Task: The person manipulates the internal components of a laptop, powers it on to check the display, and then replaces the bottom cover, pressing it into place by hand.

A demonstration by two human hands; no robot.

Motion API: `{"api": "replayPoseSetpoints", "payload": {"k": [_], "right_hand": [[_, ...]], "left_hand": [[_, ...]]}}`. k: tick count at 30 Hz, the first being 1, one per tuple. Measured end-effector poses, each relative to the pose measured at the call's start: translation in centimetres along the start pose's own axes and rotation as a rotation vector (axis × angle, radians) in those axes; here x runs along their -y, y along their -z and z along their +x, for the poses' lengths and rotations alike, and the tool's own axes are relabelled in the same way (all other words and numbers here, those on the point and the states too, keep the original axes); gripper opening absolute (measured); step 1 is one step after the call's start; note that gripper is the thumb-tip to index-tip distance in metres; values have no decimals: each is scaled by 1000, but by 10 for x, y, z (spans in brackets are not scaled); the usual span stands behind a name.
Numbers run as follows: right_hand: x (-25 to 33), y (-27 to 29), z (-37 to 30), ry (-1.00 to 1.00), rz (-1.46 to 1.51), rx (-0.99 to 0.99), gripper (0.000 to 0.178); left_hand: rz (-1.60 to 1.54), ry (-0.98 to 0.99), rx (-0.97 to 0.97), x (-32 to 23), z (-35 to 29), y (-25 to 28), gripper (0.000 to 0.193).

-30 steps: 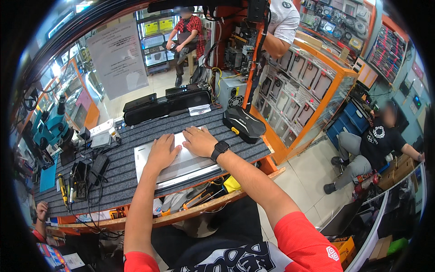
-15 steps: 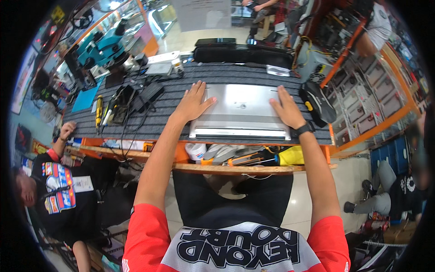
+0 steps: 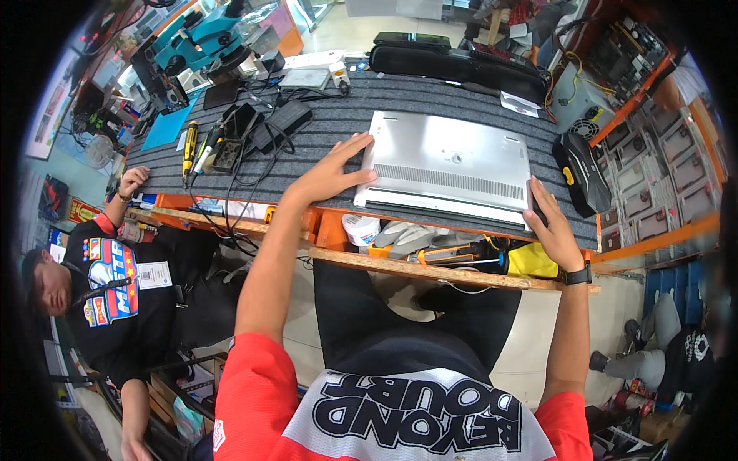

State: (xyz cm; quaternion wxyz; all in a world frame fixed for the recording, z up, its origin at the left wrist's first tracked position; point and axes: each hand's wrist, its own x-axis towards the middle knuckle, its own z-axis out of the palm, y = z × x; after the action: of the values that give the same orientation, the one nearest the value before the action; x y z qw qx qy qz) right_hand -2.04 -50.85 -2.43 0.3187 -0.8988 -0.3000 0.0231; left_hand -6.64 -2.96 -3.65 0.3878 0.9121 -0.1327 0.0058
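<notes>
A closed silver laptop [image 3: 446,154] lies bottom side up on the grey striped mat [image 3: 338,127], its vent strip toward me and its body slightly turned. At its left edge is my left hand [image 3: 330,173], fingers stretched out and the tips touching the side. My right hand [image 3: 552,227] rests along the right edge near the front corner, fingers extended against the casing. Neither hand wraps round the laptop.
An open drawer [image 3: 430,265] with gloves, screwdrivers and a yellow item juts out below the mat. Left are a yellow screwdriver [image 3: 189,150], black adapters [image 3: 284,127] and a teal microscope [image 3: 207,38]. A black case [image 3: 582,173] stands right. A person [image 3: 108,284] sits at the left.
My hands have moved from the top of the laptop to its sides, the right one nearer to me. The laptop now sits slightly turned, and the whole view has shifted.
</notes>
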Motion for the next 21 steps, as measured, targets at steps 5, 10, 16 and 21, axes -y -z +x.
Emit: {"api": "replayPoseSetpoints", "payload": {"k": [5, 10, 16, 21], "right_hand": [[-3, 19, -6, 79, 9, 88, 74], [-13, 31, 1, 90, 157, 197, 70], [-16, 34, -1, 90, 160, 214, 72], [-11, 28, -3, 81, 133, 225, 77]], "left_hand": [[19, 19, 163, -33, -37, 22, 86], [22, 134, 102, -49, -39, 17, 88], [60, 43, 9, -42, -44, 5, 75], [163, -29, -156, -50, -62, -15, 49]]}}
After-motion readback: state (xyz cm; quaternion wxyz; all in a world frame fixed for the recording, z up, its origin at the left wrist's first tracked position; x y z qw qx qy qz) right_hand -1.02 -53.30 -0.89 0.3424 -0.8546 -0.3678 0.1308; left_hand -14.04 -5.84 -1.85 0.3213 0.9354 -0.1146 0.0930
